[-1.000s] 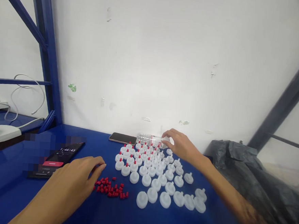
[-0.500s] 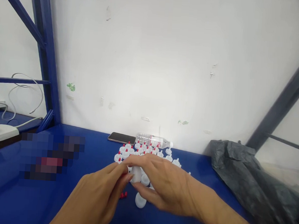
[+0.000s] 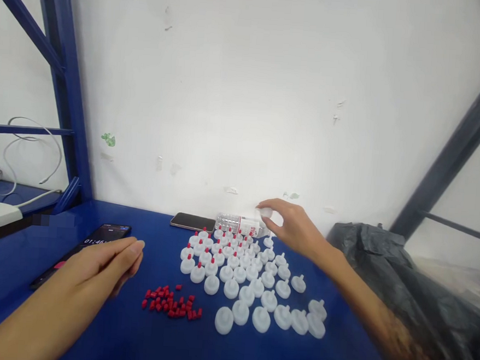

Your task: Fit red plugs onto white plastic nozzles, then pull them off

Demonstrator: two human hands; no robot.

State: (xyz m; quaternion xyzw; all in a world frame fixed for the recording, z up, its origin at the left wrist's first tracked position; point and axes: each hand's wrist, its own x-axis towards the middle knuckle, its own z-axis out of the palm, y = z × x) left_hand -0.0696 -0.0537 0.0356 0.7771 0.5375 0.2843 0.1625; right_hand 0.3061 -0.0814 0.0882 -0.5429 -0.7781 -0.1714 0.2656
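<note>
My right hand (image 3: 288,222) is raised over the far side of the group, pinching a white nozzle cap (image 3: 265,212) between thumb and fingers. On the left, my left hand (image 3: 108,264) is closed with its fingers together; whatever they may hold is hidden. Between the hands stand many white nozzle caps (image 3: 231,289), round discs with a thin spout. Several at the back left wear small red tips (image 3: 189,257) on their spouts. A loose pile of small red tip caps (image 3: 169,302) lies in front, to the right of my left hand.
Behind the white caps lie a dark phone (image 3: 193,222) and a clear plastic bottle (image 3: 229,221) on its side. Another phone (image 3: 96,241) showing a timer is partly under my left hand. A black plastic bag (image 3: 362,249) covers the right side of the blue table (image 3: 130,337).
My hands were together over the caps around a white nozzle cap. Now they are apart: the right has moved away up and right with a white cap, the left has drawn back left.
</note>
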